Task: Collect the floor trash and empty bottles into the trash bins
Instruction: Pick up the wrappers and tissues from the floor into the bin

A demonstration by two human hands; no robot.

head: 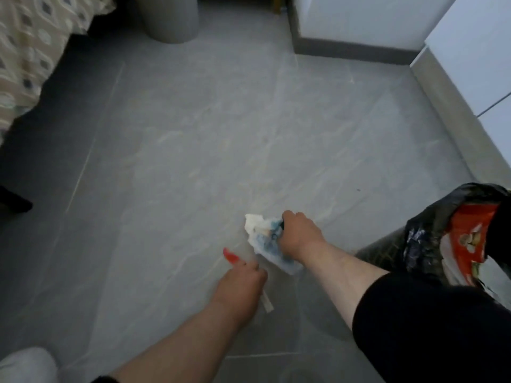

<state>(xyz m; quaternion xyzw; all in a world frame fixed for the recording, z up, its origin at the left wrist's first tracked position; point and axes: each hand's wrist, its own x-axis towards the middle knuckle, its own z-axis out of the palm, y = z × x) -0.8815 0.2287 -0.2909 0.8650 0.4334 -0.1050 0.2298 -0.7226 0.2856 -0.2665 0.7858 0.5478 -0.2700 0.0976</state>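
While the right hand is closed tight around a crumpled wad of white and blue wrappers, the left hand is pinched shut on a small red scrap plus a thin pale strip that pokes out under the palm; both hands are low over the grey floor, whether the wad touches it cannot be told. Step in hand looks like gathering floor trash, with dumping next. To do it well: keep both fists closed so loose bits do not drop, swing the right hand over the black-bagged bin just beside the right forearm, release only once above the opening, then follow with the left. Wad looks like soft, thin film or paper, creased, light, likely to spring open. Red scrap is flat, glossy, pointed. Bin liner is shiny crinkled black plastic, with an orange-red snack packet already inside. Floor is smooth matte tile with faint marbling and pale grout lines. Farther off, a plain grey round bin stands at the top, near a patterned beige bedspread on the left; white cabinet fronts run along the right.
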